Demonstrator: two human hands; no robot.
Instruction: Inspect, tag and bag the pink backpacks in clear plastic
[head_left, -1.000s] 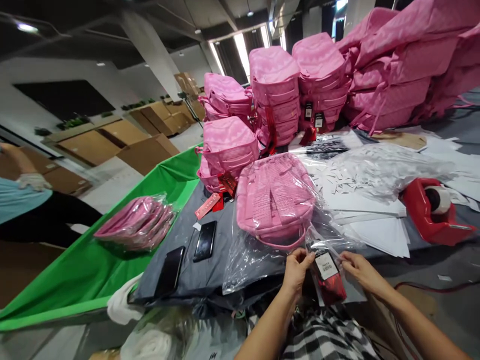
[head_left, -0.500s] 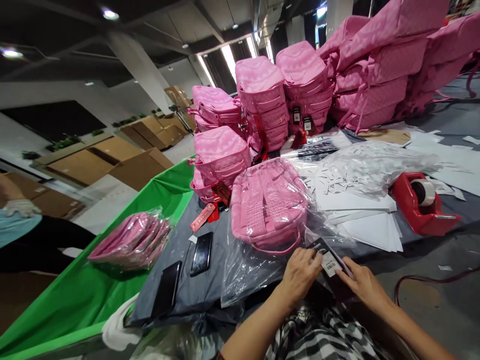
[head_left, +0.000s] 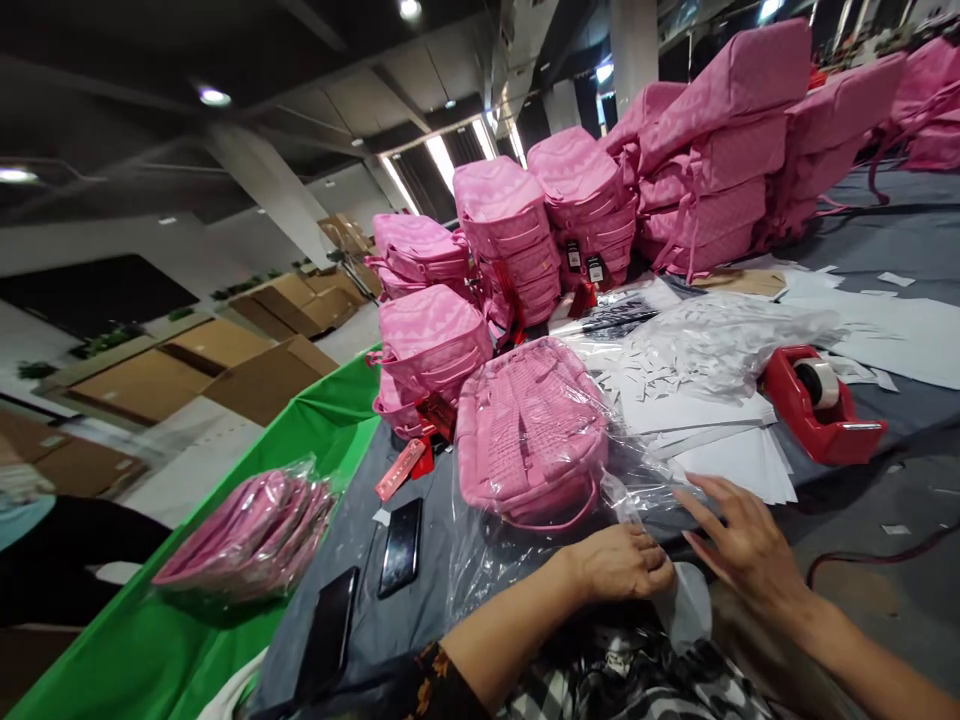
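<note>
A pink backpack [head_left: 529, 430] lies on the dark-covered table inside a clear plastic bag [head_left: 480, 570], its top handle toward me. My left hand [head_left: 622, 565] is closed on the bag's loose end just below that handle. A whitish translucent flap of plastic [head_left: 688, 605] hangs beside its fingers. To the right, my right hand [head_left: 754, 550] is open, fingers apart, over the near edge of the bag and the table. No tag shows in either hand.
Stacked pink backpacks [head_left: 502, 230] stand behind. White sheets [head_left: 739, 460] and a red tape dispenser [head_left: 825, 410] lie right; two phones [head_left: 401, 545] lie left. A green-lined bin [head_left: 322, 410] holds bagged pink items [head_left: 247, 530]. Another person's leg [head_left: 82, 560] shows far left.
The black tag with a white barcode label, held between both hands before, is out of sight. My right hand has opened and lifted; the left has moved slightly down and right. The view has shifted.
</note>
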